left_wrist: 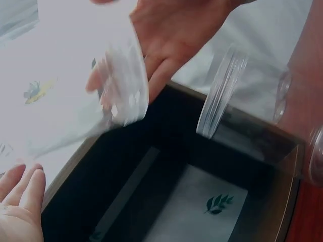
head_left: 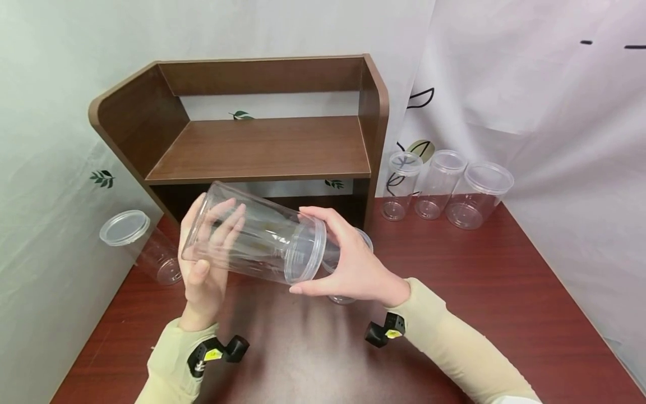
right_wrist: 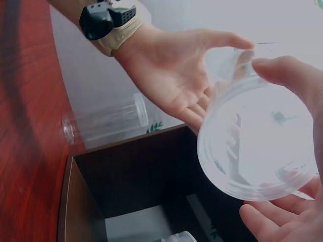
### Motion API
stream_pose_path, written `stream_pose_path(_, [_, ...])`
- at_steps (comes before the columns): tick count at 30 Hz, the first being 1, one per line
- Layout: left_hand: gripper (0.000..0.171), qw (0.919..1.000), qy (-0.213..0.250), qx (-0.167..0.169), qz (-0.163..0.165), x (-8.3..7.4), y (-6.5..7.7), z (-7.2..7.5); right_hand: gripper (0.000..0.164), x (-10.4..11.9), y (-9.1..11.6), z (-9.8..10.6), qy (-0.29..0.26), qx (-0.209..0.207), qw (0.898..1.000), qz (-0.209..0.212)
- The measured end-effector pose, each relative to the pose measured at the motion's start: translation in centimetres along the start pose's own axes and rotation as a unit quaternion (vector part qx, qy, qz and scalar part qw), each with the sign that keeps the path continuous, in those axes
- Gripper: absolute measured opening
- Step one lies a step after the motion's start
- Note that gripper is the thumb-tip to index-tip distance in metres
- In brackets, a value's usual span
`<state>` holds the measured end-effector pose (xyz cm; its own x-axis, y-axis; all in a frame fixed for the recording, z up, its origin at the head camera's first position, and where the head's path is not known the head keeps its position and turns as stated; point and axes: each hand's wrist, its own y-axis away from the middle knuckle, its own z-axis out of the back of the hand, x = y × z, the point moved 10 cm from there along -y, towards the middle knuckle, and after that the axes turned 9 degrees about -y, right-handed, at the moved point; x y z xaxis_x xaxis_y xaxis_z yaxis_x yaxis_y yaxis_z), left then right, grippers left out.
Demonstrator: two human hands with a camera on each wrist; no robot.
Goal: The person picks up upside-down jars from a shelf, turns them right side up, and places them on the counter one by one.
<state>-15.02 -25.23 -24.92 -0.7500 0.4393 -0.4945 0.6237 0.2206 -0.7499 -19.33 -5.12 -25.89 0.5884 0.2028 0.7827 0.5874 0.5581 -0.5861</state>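
Note:
A large clear jar (head_left: 257,235) with a translucent lid is held up above the table, tipped nearly on its side with the lid to the right. My left hand (head_left: 199,283) holds it near the base, thumb below and fingers seen through the clear wall. At the other end my right hand (head_left: 355,266) grips the lid (right_wrist: 257,141), thumb and fingers spread around its rim. In the left wrist view the jar's wall (left_wrist: 65,101) looks washed out. Partly hidden behind my right hand, another clear jar (head_left: 343,300) stands on the table.
A brown wooden shelf (head_left: 272,146) stands at the back of the red-brown table (head_left: 454,336). One lidded jar (head_left: 126,229) is left of it. On the right stand a slim jar (head_left: 396,191), a medium jar (head_left: 438,185) and a wide jar (head_left: 476,196).

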Motion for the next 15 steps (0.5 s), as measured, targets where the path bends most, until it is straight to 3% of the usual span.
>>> stream_pose_path(4, [0.084,0.9970,-0.064,-0.040,-0.017,-0.9,-0.2,2.0,0.103,0.2,-0.1,0.5,-0.024,-0.028,0.999,0.007])
stream_pose_path(8, [0.082,0.9832,-0.138,-0.112,-0.043,-2.6,-0.6,4.5,0.103,0.3,-0.1,0.9,-0.024,-0.047,0.999,0.005])
stream_pose_path(11, [0.061,0.9592,-0.217,-0.174,-0.048,-4.3,-1.1,6.4,0.102,0.3,-0.1,0.9,-0.022,-0.049,0.999,0.004])
stream_pose_path(15, [0.040,0.9147,-0.323,-0.242,-0.021,-6.4,-2.2,9.0,0.102,0.3,-0.1,0.8,-0.014,-0.045,0.999,0.007])
